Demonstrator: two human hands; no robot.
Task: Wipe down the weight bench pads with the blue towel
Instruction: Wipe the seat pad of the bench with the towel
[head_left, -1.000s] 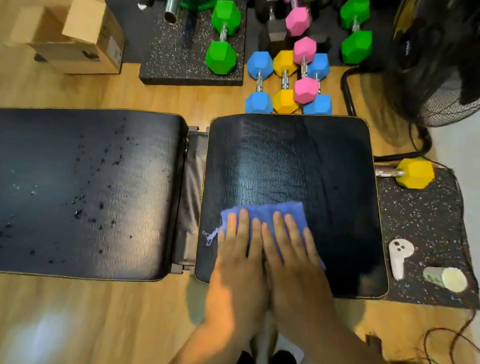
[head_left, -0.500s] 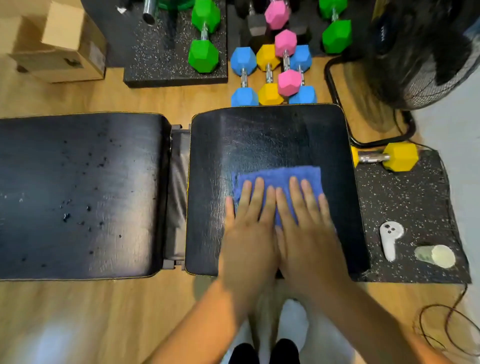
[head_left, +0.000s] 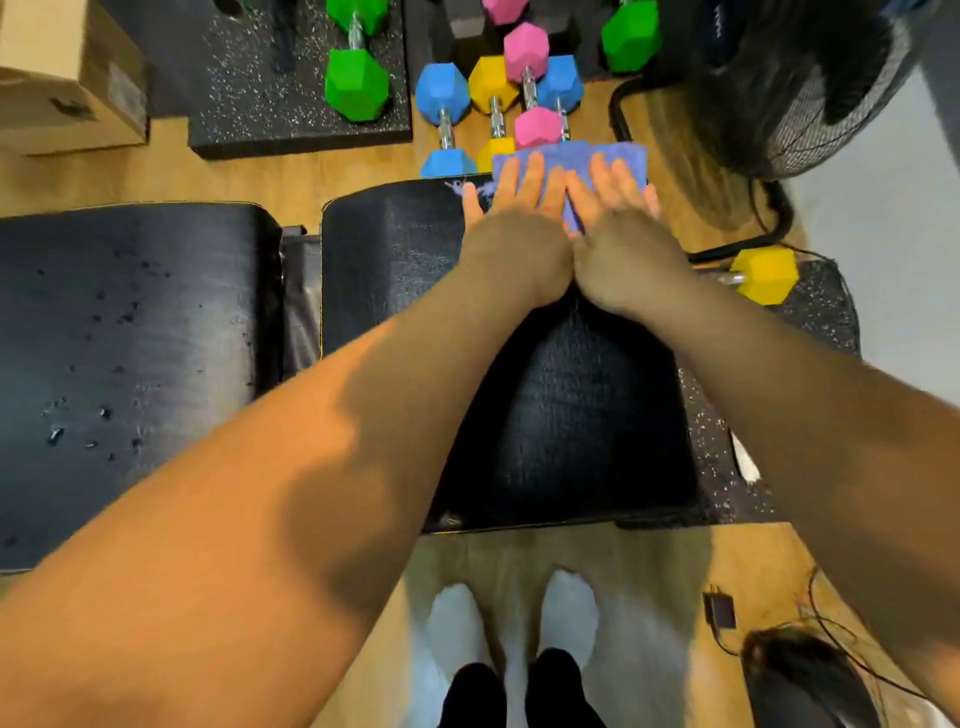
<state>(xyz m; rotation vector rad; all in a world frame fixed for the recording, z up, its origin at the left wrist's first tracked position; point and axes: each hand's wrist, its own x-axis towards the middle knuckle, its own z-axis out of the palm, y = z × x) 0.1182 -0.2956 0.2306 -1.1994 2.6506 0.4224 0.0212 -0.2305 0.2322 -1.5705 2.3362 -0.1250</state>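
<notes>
Both hands lie flat with fingers straight and spread, the left hand and right hand side by side and touching. They press down on the blue towel in the upper centre of the frame and grip nothing. The towel sits at the far edge of the smaller bench pad, and its leading part seems to hang past that edge. Since it is only pressed, one more push outward would likely send it off the pad onto the coloured dumbbells just beyond. The arms are stretched far out, so a slide on the slick pad could carry the hands into those weights. The strip of this pad left of the hands may get skipped. The longer pad at the left carries droplets and is not yet wiped. The fan at the upper right stands close to the towel's right corner
</notes>
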